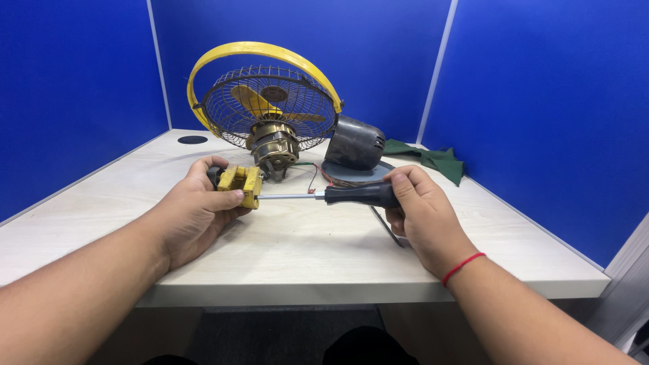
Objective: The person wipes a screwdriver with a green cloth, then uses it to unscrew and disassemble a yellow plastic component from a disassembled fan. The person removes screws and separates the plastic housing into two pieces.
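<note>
Here, left fingers point(226, 197) clasping yellow bracket point(242, 184), right fingers point(403, 191) wrapping screwdriver point(341, 195)

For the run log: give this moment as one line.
left hand: holds yellow block | right hand: grips screwdriver, tip in block | behind: fan

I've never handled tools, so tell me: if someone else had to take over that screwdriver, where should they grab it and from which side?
Probably by the black handle, coming from the right, as the right hand does now. The screwdriver lies level with its thin metal shaft pointing left into the yellow part held by the left hand, so only the thick handle end is free and easy to grasp.
</note>
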